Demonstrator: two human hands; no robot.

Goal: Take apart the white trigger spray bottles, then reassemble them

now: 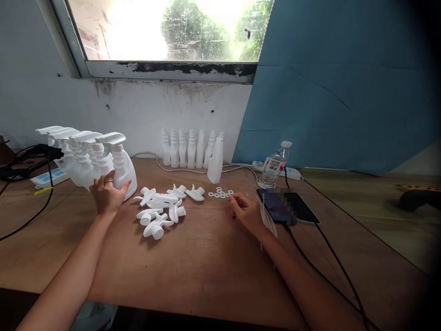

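Observation:
My left hand (pixel 109 195) is wrapped round the lower body of a white spray bottle (pixel 120 170) with its trigger head on, the nearest in a row of several such bottles. My right hand (pixel 246 211) rests on the table with its fingers curled together, the fingertips beside a small cluster of white ring washers (pixel 220 194). Whatever those fingers may hold is hidden. Between my hands lies a loose pile of white trigger spray heads (pixel 161 202). Thin clear tubes (pixel 268 218) lie beside and partly under my right wrist.
Several white bottles without heads (pixel 191 149) stand along the wall, one (pixel 216 161) in front of them. To the right are a clear water bottle (pixel 274 165), two phones (pixel 275 207) with black cables, and a power strip (pixel 292 173). Another strip (pixel 50 177) lies far left.

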